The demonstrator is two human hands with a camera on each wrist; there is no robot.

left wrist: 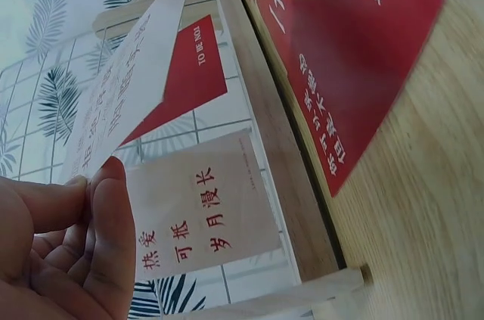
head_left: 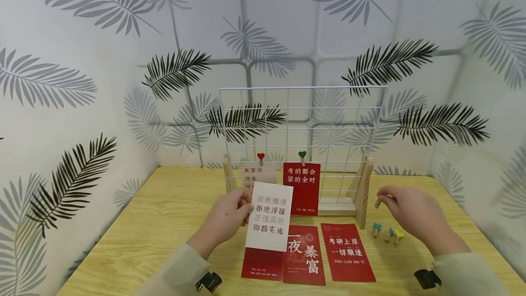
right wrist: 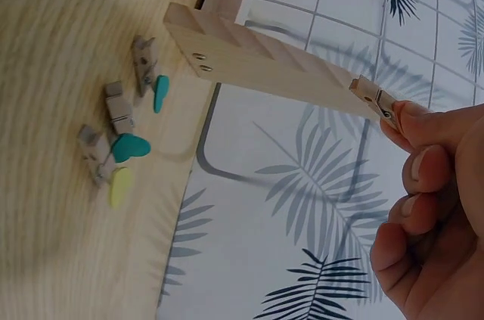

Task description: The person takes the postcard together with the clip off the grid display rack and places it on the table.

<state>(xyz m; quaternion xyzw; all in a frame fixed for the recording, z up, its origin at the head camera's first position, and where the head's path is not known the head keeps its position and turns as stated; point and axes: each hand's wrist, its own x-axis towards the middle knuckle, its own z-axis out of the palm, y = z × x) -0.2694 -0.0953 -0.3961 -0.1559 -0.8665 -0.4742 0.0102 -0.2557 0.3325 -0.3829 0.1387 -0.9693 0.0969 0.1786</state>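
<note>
My left hand (head_left: 228, 214) pinches a white card (head_left: 269, 216) with printed characters by its left edge, between thumb and fingers. In the head view this card overlaps a pale card (head_left: 270, 174) clipped to the white wire grid (head_left: 298, 128) by a clothespin with a red heart (head_left: 260, 156). Beside that hangs a red card (head_left: 301, 189) under a green heart clothespin (head_left: 302, 155). Off the grid's right end, my right hand (head_left: 407, 209) pinches a small wooden clothespin (right wrist: 372, 97) between thumb and forefinger, its jaws pointing away from the fingers.
Three red cards lie on the wooden table (head_left: 181, 232) before the grid: one partly under the held card (head_left: 262, 266), a middle one (head_left: 304, 259) and a right one (head_left: 348, 255). Three heart clothespins (right wrist: 119, 108) lie at the right. Wooden feet (head_left: 363, 191) support the grid.
</note>
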